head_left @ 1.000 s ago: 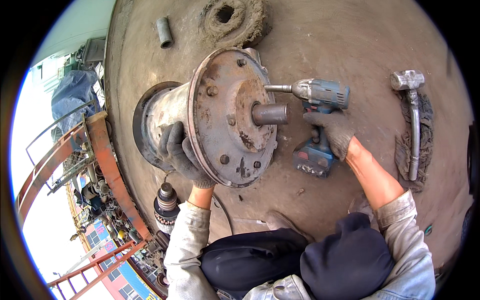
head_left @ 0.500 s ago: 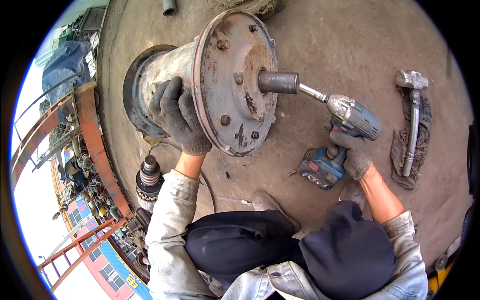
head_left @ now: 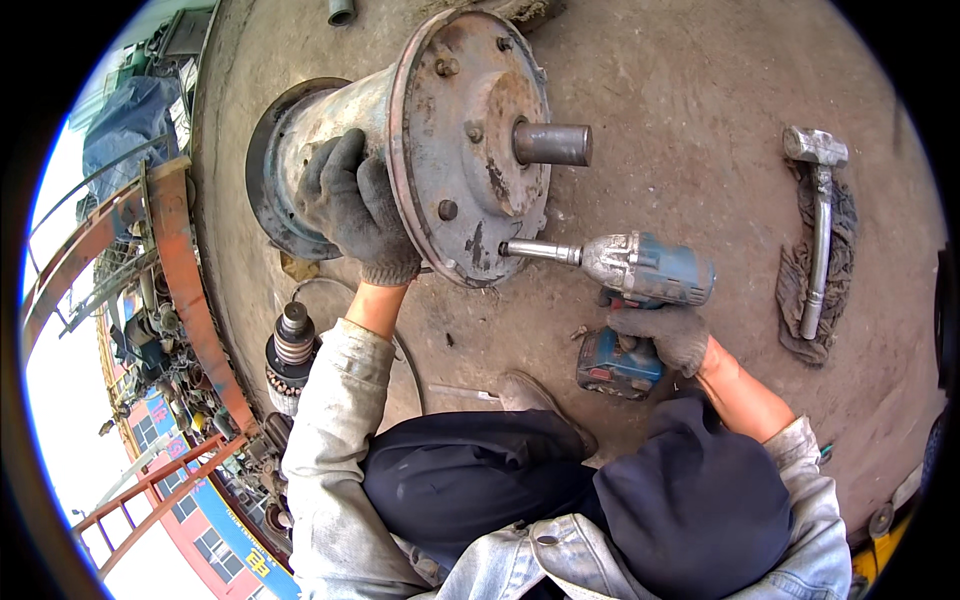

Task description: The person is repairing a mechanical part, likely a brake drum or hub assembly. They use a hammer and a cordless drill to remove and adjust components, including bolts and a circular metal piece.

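Note:
A large rusty metal drum-shaped housing lies on its side, its round end flange facing right with several bolts around it. From the flange's centre sticks out a thick steel shaft. My left hand, in a dark grey work glove, rests spread on the housing's side behind the flange rim. My right hand, gloved too, is wrapped round the grip of a blue cordless impact wrench. The wrench's socket is at a bolt position low on the flange, covering the bolt head there.
To the right, a sledgehammer lies on a dark rag. A splined shaft part stands left of my left sleeve. Beyond it is an orange steel frame with piled parts. A pipe piece lies at the top.
The impact wrench has swung left and down, from beside the shaft's end to the lower bolt on the flange. My left hand stays on the housing.

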A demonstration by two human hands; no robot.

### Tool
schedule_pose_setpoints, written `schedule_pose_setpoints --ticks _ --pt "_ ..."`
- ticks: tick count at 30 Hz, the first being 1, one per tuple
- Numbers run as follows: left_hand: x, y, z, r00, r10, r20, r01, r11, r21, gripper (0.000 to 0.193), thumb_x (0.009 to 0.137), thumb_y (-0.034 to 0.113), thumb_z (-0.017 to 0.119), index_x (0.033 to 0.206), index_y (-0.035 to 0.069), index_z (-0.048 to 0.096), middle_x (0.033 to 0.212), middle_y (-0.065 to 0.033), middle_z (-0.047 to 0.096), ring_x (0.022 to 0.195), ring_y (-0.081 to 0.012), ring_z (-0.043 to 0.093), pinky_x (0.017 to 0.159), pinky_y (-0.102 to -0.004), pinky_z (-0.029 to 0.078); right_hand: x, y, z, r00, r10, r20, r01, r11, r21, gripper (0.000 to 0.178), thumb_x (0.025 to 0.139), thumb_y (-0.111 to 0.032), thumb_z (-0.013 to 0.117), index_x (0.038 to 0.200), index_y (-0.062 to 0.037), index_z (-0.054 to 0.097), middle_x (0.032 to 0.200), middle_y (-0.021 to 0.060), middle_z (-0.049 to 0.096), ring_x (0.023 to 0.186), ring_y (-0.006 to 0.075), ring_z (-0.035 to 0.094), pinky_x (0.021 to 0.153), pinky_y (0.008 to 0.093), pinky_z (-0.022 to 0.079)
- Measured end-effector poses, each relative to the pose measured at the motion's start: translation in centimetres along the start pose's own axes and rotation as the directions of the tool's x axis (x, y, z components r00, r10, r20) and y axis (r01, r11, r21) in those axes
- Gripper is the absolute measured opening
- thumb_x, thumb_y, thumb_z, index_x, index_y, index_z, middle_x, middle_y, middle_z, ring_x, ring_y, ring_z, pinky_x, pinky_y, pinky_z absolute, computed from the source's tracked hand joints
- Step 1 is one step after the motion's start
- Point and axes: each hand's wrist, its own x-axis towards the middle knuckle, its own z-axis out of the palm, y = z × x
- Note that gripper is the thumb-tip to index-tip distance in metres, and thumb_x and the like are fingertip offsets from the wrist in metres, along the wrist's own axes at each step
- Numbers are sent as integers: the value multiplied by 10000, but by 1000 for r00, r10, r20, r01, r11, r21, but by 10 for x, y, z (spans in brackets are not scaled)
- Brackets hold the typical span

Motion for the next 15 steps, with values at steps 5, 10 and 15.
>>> schedule_pose_setpoints --ticks 5,10,15 --pt "1 1 0 1000 3 2 -3 1000 -4 290 1096 156 636 1300 -26 733 1287 -170 692 1246 -321 603 1161 -496 448 2 -6 -9 1000 2 -3 -2 999 -52 290 934 -39 846 1213 -41 767 946 9 744 719 116 684 641 266 555" --pt "4 2 0 999 47 6 -48 997 63 301 1093 179 646 1290 -28 739 1290 -175 698 1229 -328 610 1158 -497 448 9 9 1 998 -32 -52 29 998 -64 222 944 -38 829 1155 -44 763 883 7 717 712 112 656 639 290 550" --pt "4 0 -1 996 86 -2 -85 993 87 301 1092 182 643 1284 -28 741 1279 -179 702 1204 -334 615 1135 -501 455 12 8 1 999 -48 10 49 996 -69 143 960 -34 799 1085 -55 732 803 -7 661 692 101 609 643 303 542"
